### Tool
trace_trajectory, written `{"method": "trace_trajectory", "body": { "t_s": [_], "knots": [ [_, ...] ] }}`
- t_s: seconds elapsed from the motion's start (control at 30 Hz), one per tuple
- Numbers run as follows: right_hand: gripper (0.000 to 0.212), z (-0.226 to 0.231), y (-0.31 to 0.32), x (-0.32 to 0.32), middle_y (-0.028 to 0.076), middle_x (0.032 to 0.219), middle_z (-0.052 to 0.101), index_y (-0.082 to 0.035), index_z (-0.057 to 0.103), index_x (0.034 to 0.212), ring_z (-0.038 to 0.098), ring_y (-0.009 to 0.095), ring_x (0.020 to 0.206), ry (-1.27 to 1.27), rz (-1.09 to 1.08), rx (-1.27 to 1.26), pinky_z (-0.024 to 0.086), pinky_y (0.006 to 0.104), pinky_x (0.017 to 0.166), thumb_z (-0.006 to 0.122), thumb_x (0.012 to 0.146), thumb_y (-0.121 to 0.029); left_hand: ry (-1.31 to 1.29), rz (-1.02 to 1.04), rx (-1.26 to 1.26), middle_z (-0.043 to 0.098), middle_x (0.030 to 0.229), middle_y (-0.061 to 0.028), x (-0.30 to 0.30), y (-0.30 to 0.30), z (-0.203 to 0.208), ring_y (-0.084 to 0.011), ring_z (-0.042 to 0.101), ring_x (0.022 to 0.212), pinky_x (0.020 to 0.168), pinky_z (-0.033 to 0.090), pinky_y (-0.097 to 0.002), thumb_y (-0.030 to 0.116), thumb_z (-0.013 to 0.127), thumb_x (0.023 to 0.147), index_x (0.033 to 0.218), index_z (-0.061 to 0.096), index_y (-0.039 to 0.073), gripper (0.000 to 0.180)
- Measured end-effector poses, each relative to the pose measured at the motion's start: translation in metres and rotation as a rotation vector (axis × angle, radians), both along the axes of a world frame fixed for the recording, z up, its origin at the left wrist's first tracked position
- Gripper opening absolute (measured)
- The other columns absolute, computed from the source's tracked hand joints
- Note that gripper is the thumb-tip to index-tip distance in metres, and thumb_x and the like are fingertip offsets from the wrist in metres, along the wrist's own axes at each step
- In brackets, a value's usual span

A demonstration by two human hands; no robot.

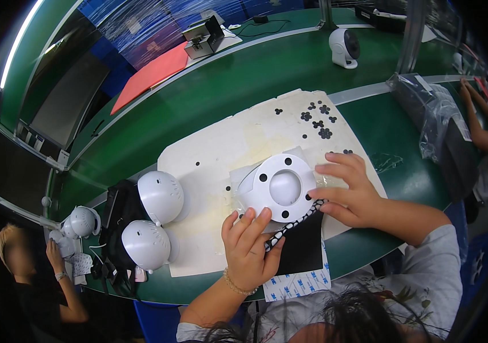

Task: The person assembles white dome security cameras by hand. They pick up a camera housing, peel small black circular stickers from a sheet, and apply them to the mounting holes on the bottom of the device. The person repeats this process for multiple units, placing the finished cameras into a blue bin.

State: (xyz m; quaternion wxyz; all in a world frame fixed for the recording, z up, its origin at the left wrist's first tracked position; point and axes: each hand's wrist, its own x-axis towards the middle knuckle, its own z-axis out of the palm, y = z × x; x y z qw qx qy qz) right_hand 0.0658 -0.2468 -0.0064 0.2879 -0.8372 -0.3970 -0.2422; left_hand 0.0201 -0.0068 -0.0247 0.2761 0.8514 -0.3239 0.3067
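A white round base [301,171] with a wide central opening lies on a sheet of packing material in front of me. Several black round pads sit on its ring. My left hand [250,248] is closed at the near left side, fingertips against the base, with the lower end of a black strip with white oval gaps [292,224] at the thumb. That strip slants up to the right along the base's near edge. My right hand [352,194] has its fingers spread; the index fingertip touches a pad at the ring's right side, and the thumb is by the strip's upper end.
Loose black pads [325,133] are scattered on the pale board [215,148]. Two white domed units [160,197] stand at left. A black sheet [301,251] lies near me. A white camera-like device [344,48] stands at the back. A co-worker [38,280] is at far left.
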Motion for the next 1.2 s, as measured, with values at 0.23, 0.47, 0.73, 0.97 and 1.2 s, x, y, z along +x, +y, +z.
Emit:
{"method": "trace_trajectory", "body": {
  "t_s": [0.23, 0.47, 0.73, 0.97, 1.2],
  "knots": [
    [0.030, -0.011, 0.019, 0.017, 0.005, 0.095, 0.057, -0.001, 0.052, 0.105, 0.054, 0.009, 0.084, 1.386, 0.346, 0.729, 0.041, 0.0210, 0.075, 0.059, 0.082, -0.018, 0.014, -0.025, 0.017, 0.048, 0.120, -0.0148, 0.000, 0.003, 0.004, -0.0319, 0.038, 0.116, 0.094, 0.029, -0.0478, 0.007, 0.064, 0.066, 0.078, 0.053, 0.001, 0.017],
    [0.019, 0.010, 0.001, 0.109, 0.003, 0.089, 0.059, -0.001, 0.054, 0.099, 0.055, 0.009, 0.079, 1.050, 0.254, 0.950, 0.043, 0.0220, 0.067, 0.052, 0.084, -0.011, 0.060, -0.361, -0.004, 0.055, 0.109, -0.0113, 0.000, 0.017, 0.010, -0.0273, 0.053, 0.095, 0.086, 0.039, -0.0423, 0.008, 0.064, 0.059, 0.081, 0.058, 0.004, 0.023],
    [0.023, -0.051, -0.022, 0.246, 0.009, 0.099, 0.054, -0.004, 0.058, 0.097, 0.052, 0.026, 0.095, -0.168, -0.603, -0.355, 0.045, 0.0352, 0.077, 0.045, 0.078, -0.007, 0.118, -0.410, -0.087, 0.056, 0.105, -0.0126, 0.003, 0.018, 0.003, -0.0262, 0.057, 0.073, 0.063, 0.046, -0.0341, 0.007, 0.062, 0.059, 0.089, 0.055, 0.001, 0.031],
    [0.017, -0.054, -0.010, 0.262, 0.015, 0.086, 0.057, -0.002, 0.059, 0.085, 0.056, 0.031, 0.083, 0.064, -0.702, -0.559, 0.046, 0.0390, 0.072, 0.046, 0.077, -0.009, 0.142, -0.393, -0.106, 0.055, 0.097, -0.0076, 0.000, 0.014, 0.001, -0.0238, 0.055, 0.071, 0.060, 0.045, -0.0336, 0.012, 0.062, 0.061, 0.086, 0.054, 0.003, 0.028],
    [0.025, 0.013, 0.165, 0.125, 0.011, 0.094, 0.061, -0.004, 0.062, 0.091, 0.055, 0.029, 0.089, 0.398, 0.493, -0.546, 0.043, 0.0375, 0.079, 0.054, 0.079, -0.024, 0.101, -0.455, 0.006, 0.051, 0.088, -0.0027, -0.003, 0.016, 0.000, -0.0191, 0.049, 0.075, 0.059, 0.043, -0.0313, 0.015, 0.064, 0.056, 0.103, 0.054, 0.012, 0.049]
  ]
}}
